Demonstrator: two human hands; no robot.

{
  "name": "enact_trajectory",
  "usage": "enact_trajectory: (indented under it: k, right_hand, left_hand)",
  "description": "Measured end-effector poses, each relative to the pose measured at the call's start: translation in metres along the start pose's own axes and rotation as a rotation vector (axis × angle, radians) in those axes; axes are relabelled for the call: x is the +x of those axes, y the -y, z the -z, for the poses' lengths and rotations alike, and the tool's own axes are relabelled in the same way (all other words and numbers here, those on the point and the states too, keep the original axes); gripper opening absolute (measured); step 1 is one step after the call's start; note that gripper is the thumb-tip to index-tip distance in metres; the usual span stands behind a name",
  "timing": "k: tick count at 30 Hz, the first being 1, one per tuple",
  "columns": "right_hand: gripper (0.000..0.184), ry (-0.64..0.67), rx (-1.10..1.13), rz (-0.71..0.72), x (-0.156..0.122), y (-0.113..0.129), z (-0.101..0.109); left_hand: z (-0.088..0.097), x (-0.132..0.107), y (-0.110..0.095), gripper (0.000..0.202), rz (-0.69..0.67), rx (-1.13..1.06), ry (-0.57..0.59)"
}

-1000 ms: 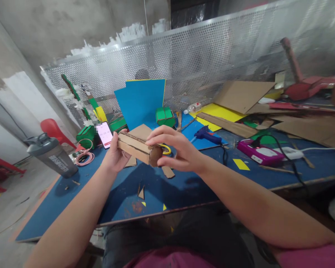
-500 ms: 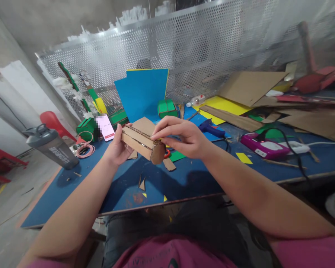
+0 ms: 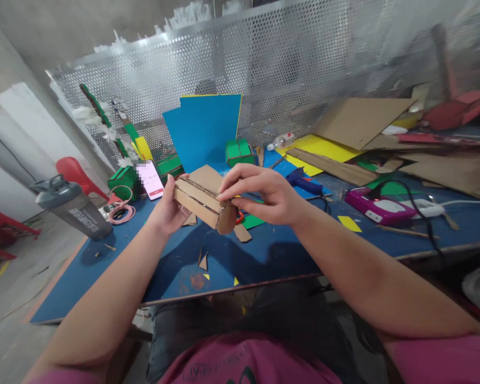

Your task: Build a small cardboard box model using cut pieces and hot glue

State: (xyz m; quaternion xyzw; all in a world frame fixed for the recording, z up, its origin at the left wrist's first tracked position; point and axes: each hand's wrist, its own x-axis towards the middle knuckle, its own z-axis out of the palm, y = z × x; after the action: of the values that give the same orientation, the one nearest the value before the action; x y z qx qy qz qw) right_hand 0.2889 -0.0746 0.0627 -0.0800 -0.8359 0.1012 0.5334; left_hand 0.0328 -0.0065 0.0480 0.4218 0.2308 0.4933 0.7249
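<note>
A small brown cardboard box (image 3: 204, 200), long and narrow, is held in the air above the blue table (image 3: 264, 256). My left hand (image 3: 167, 208) grips its left end with the fingers wrapped behind it. My right hand (image 3: 264, 193) pinches the top edge near the right end, thumb and fingers pressed on the cardboard. Small cardboard scraps (image 3: 242, 233) lie on the table just under the box.
A grey shaker bottle (image 3: 74, 209) stands at the left, a phone (image 3: 150, 180) and green boxes (image 3: 239, 152) behind. A blue glue gun (image 3: 304, 182), a pink device (image 3: 378, 205) with cables, coloured sheets (image 3: 208, 130) and cardboard panels (image 3: 356, 128) cover the right. A perforated metal screen (image 3: 296, 69) backs the table.
The box has been raised slightly and tilted, and my right hand's fingers have closed down onto its top edge. The view has dipped a little lower.
</note>
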Motion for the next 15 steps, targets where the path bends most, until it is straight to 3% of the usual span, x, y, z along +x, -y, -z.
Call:
enact_trajectory:
  k: [15]
  right_hand:
    - [0.022, 0.002, -0.022, -0.007, -0.0005, -0.0002, 0.0007]
  left_hand:
    - [0.0015, -0.0004, -0.001, 0.039, -0.002, 0.004, 0.003]
